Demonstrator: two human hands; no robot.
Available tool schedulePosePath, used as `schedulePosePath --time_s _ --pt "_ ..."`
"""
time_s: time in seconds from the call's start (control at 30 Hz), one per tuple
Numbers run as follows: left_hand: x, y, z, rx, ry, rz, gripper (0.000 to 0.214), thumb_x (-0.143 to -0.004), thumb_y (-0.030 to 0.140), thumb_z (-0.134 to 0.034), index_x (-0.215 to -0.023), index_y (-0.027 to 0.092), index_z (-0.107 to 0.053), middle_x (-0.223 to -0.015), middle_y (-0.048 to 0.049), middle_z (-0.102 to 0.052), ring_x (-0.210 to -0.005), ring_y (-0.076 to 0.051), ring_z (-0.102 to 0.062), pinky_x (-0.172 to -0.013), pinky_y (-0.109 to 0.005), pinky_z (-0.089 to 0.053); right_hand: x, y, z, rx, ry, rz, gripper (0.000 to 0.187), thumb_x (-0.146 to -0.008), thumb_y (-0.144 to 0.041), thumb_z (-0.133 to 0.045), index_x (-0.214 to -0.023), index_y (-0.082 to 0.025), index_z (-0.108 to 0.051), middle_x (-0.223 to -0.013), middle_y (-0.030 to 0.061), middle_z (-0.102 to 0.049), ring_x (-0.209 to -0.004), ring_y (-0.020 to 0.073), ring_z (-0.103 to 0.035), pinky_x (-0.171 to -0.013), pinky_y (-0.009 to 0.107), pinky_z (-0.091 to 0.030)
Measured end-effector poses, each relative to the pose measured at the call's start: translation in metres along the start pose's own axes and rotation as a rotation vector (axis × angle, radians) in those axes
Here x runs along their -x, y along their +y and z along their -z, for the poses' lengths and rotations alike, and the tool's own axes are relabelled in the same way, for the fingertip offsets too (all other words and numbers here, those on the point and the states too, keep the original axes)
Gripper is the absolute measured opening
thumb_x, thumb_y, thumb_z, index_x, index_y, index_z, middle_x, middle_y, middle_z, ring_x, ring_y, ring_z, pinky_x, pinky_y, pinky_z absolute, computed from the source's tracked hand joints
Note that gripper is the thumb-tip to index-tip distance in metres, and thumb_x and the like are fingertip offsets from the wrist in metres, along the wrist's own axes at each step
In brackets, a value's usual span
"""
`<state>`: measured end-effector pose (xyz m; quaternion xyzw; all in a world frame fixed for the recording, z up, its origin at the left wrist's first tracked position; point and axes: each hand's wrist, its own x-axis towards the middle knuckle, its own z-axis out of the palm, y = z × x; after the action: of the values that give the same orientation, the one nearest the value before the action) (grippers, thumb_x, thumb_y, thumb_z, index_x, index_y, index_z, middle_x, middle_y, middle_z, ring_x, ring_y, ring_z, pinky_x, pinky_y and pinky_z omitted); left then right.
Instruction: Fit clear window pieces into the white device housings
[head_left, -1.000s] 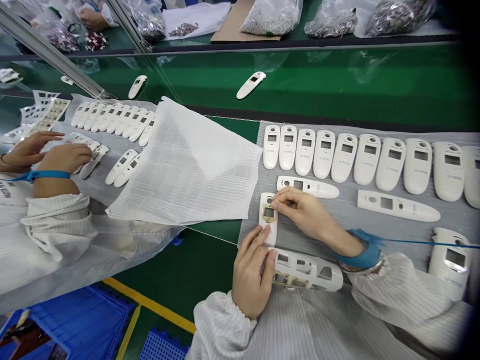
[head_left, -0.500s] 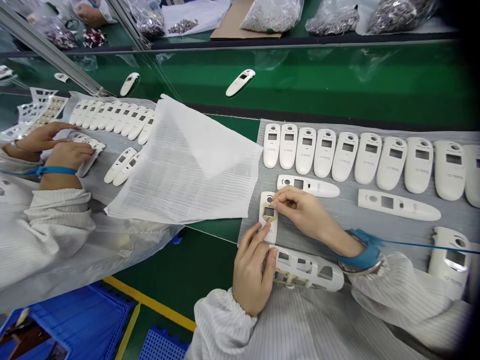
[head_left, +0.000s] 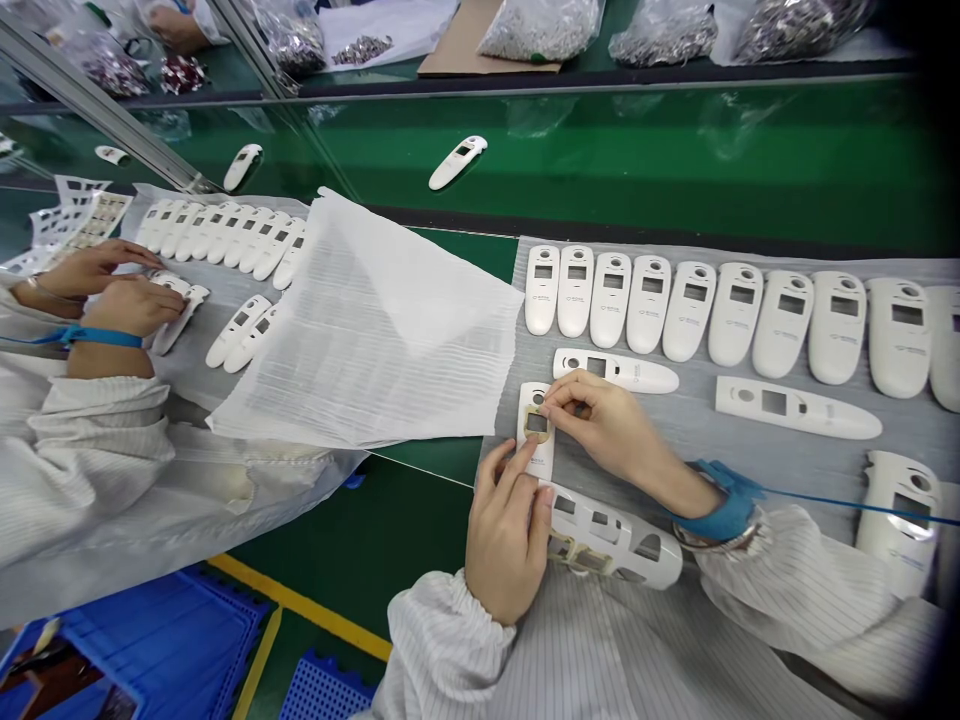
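Note:
A white plastic device shell (head_left: 537,455) lies on the grey foam mat (head_left: 697,430) in front of me. A tan window sticker (head_left: 536,423) sits over its display opening. My right hand (head_left: 611,425) pinches the sticker's right edge with thumb and forefinger. My left hand (head_left: 510,530) rests at the shell's lower end, fingertips pressing on it, and also covers the left end of a white sticker backing strip (head_left: 615,535) lying across my lap edge. A blue wrist strap (head_left: 724,500) wraps my right wrist.
A row of finished white shells (head_left: 720,310) lines the mat's far side, two long shells (head_left: 795,408) lie before it. White foam sheet (head_left: 375,320) lies left. A co-worker's hands (head_left: 127,300) handle shells at far left. Green conveyor (head_left: 637,160) carries a device (head_left: 457,162). Blue crates (head_left: 150,640) sit below.
The devices on the conveyor have drifted left. My left fingers slid slightly up the shell while my right hand keeps its pinch on the sticker. The co-worker's hands shifted a little.

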<state>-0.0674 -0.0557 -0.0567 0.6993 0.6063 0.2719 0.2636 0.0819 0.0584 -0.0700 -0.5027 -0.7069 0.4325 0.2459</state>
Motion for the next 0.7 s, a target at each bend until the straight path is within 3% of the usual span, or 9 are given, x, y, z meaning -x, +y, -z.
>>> schedulePosePath --time_s 0.3,0.4,0.57,0.7 --pt "-0.003 0.001 0.004 -0.038 -0.012 -0.009 0.013 -0.092 0.015 -0.042 -0.091 0.019 -0.055 -0.137 -0.0031 -0.051 -0.13 -0.026 -0.037 -0.1 -0.047 -0.047 0.006 -0.013 -0.002 0.241 0.03 0.037 0.02 -0.092 -0.027 -0.052 -0.075 -0.019 -0.059 -0.095 0.0022 -0.06 -0.065 0.0122 -0.055 -0.055 0.029 -0.043" --pt "-0.002 0.002 0.005 -0.102 -0.014 -0.004 0.015 -0.092 0.016 -0.043 -0.095 0.019 -0.057 -0.138 -0.0028 -0.05 -0.13 -0.025 -0.039 -0.099 -0.045 -0.049 0.011 -0.013 -0.005 0.423 0.062 0.162 0.023 -0.097 -0.028 -0.043 -0.083 -0.018 -0.058 -0.096 0.0042 -0.06 -0.071 0.0147 -0.057 -0.052 0.03 -0.041" --pt "-0.002 0.005 0.001 -0.232 0.017 -0.03 0.019 -0.091 0.018 -0.045 -0.103 0.017 -0.06 -0.135 -0.001 -0.053 -0.124 -0.026 -0.047 -0.096 -0.044 -0.053 0.019 -0.011 -0.008 0.651 0.156 0.432 0.024 -0.097 -0.025 -0.036 -0.088 -0.017 -0.057 -0.094 0.0078 -0.06 -0.082 0.0227 -0.056 -0.064 0.038 -0.041" --pt "-0.003 0.007 0.0 -0.284 0.031 -0.018 0.021 -0.091 0.018 -0.045 -0.106 0.016 -0.06 -0.134 -0.0006 -0.054 -0.12 -0.026 -0.051 -0.09 -0.043 -0.057 0.027 -0.019 -0.007 0.749 0.211 0.497 0.027 -0.096 -0.023 -0.034 -0.093 -0.017 -0.06 -0.095 0.011 -0.063 -0.084 0.0307 -0.053 -0.067 0.045 -0.038"
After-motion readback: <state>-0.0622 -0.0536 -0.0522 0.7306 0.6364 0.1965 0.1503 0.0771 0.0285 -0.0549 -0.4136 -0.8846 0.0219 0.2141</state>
